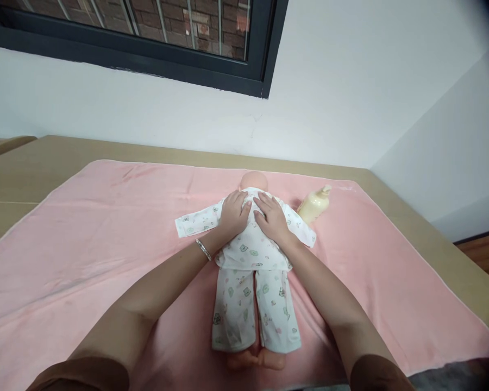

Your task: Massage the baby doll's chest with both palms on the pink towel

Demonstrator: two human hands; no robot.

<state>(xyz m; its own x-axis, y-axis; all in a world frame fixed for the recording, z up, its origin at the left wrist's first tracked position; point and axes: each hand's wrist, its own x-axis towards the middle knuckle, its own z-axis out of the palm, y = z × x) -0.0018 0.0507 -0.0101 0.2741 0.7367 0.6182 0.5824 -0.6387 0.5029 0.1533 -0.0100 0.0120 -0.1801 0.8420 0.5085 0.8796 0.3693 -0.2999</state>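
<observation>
A baby doll (255, 181) lies on a pink blanket (106, 217), its head away from me and its feet toward me. It wears a white printed top (248, 252) and matching trousers (236, 309). My left hand (235, 210) rests flat on the left side of the doll's upper body, fingers stretched out. On the right side, my right hand (272, 217) lies flat in the same way. Neither hand grips anything. The doll's sleeves spread out to both sides, and its face is not visible. A silver bracelet (204, 249) circles my left wrist.
A cream pump bottle (314, 203) lies tilted on the blanket beside the doll's right-hand sleeve. Under the blanket is a wooden table (77, 147), its far edge against a white wall (330, 98). A dark-framed window (264, 65) is set above.
</observation>
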